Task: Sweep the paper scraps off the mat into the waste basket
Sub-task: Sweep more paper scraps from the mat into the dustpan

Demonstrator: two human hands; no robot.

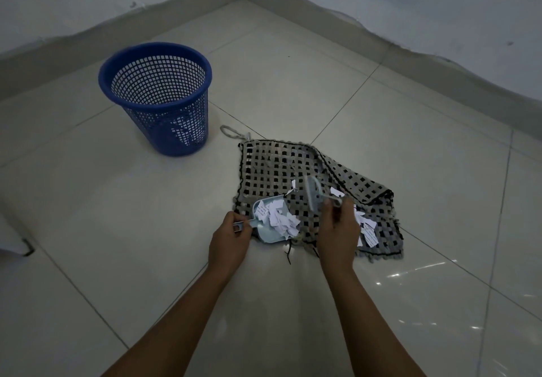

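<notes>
A black-and-grey checked woven mat [281, 165] lies on the tiled floor, its right side folded over. My left hand [227, 240] grips the handle of a small pale-blue dustpan [265, 237] at the mat's near-left edge; white paper scraps [278, 216] are heaped in it. Holding a small pale brush [312, 197] by its handle, my right hand [337, 230] keeps the brush head just above the mat, right of the pan. More scraps [368, 231] lie on the mat right of that hand. A blue mesh waste basket [158, 95] stands upright to the far left.
Glossy pale floor tiles [117, 215] surround the mat. A grey skirting and white walls [322, 21] meet in a corner behind. A cord loop [230, 132] trails from the mat's far-left corner. A dark-edged object [17, 247] sits at the left frame edge.
</notes>
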